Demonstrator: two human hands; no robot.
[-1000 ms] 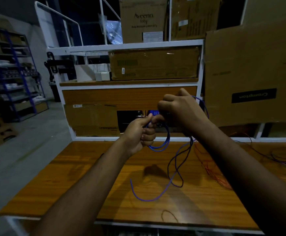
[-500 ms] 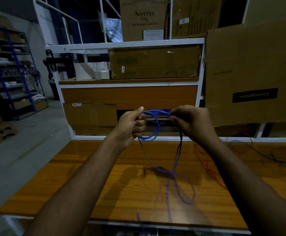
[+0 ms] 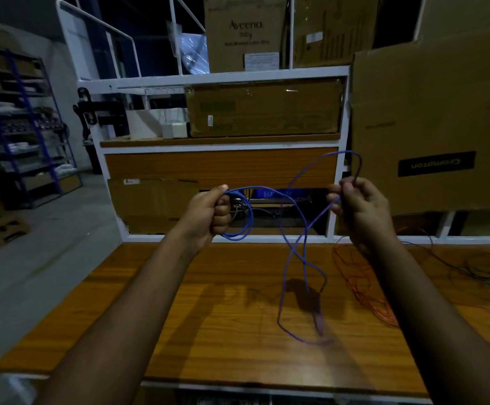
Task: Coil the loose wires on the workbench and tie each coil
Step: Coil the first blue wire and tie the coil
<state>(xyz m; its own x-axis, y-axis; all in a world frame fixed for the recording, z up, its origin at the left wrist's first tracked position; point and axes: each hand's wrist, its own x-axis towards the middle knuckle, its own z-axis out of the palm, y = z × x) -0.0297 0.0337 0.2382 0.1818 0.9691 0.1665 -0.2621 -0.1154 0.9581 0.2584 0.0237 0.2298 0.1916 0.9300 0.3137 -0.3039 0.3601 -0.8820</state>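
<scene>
Above the wooden workbench (image 3: 197, 317) my left hand (image 3: 211, 211) grips a small coil of blue wire (image 3: 245, 217). From the coil the wire runs right to my right hand (image 3: 360, 209), which pinches it and holds a loop arching above the fist. The loose rest of the blue wire (image 3: 302, 287) hangs in long loops down to the bench top. A tangle of orange wire (image 3: 363, 285) lies on the bench under my right forearm. Thin dark wires (image 3: 477, 264) trail off at the far right.
A white-framed shelf unit (image 3: 223, 80) with cardboard boxes stands behind the bench. A large cardboard sheet (image 3: 436, 127) leans at the back right. Blue storage racks (image 3: 18, 127) and open floor lie to the left.
My hands have moved apart; the right hand has pulled a length of blue wire out to the right and raised a loop. The left hand keeps the coil. The hanging loops have swung right.
</scene>
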